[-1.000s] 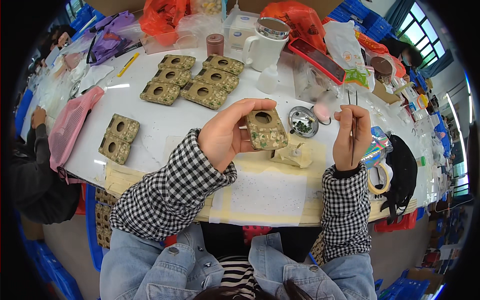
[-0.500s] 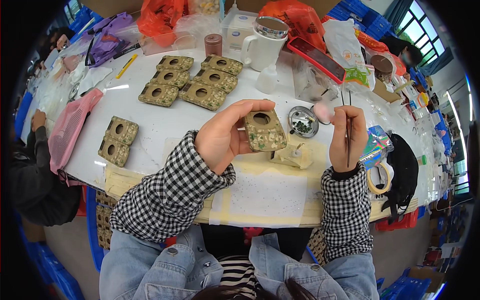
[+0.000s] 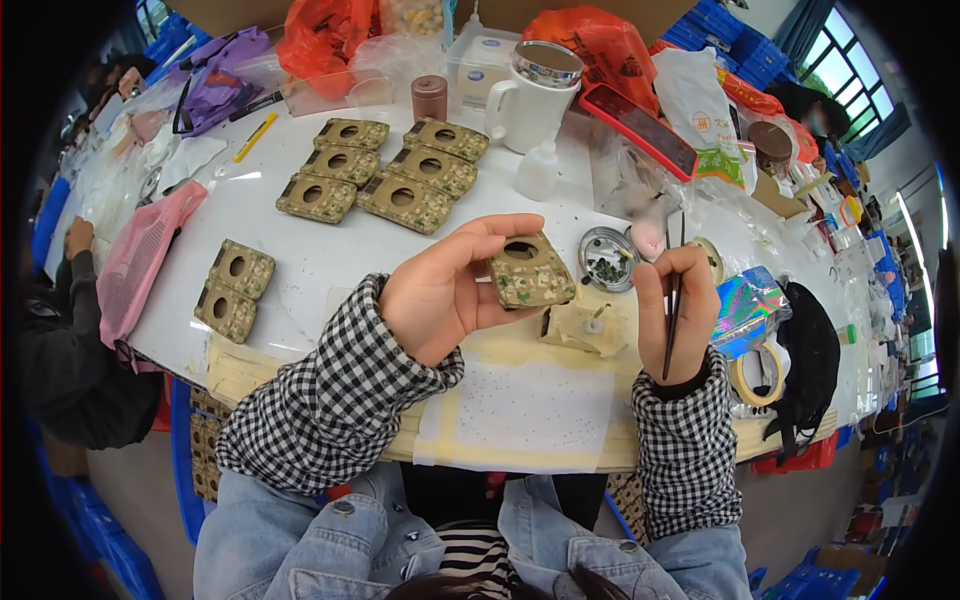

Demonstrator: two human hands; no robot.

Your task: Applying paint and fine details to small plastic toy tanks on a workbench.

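Observation:
My left hand is closed around a camouflage-patterned case with a round hole near its top, gripping it by its sides above the table. In my right hand is a pair of slim dark tweezers, held upright between thumb and fingers, apart from the case. Just beyond, a round metal dish holds small dark green pieces. A pinkish rounded thing is beside the dish, near my right fingers. Below lies a taped, cream-coloured block with a small peg on top.
Several matching cases lie in two rows farther back, and two more at left. A white mug, a squeeze bottle and a red-cased phone stand or lie behind. Right are a tape roll and a black bag.
My right hand has shifted slightly left and down, and the tweezers have tilted. The case in my left hand has tipped a little, its hole now seen more obliquely.

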